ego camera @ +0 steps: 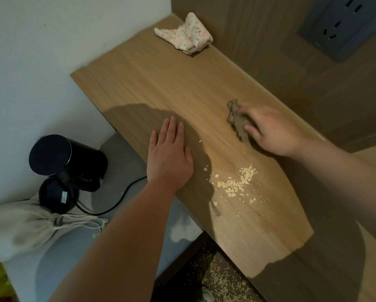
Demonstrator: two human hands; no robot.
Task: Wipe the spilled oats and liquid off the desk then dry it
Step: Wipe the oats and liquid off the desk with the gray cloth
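Counter (161, 79), wood-grain, runs from the near right to the far wall corner. Drawstring bag (19, 227), pale fabric, lies on a grey surface below the counter's left edge, with a black kettle (67, 158) and its round base (56, 195) just beside it.

Of the hands, the left hand (168, 158) lies flat, palm down, near the counter's left edge, fingers straight and close together, holding nothing. The right hand (272, 131), toward the back panel, grips a crumpled brown cloth (237, 120), fingers and thumb curled over it, the cloth pressed to the counter.

Patterned pale cloth (185, 37) lies bunched at the far end, well apart from both hands.

Spilled oats (237, 184) lie in a loose patch on the counter between the two forearms; a few stray flakes sit just beside the left hand. Floor oats (222, 280) lie scattered below the near edge. Liquid cannot be made out with certainty.
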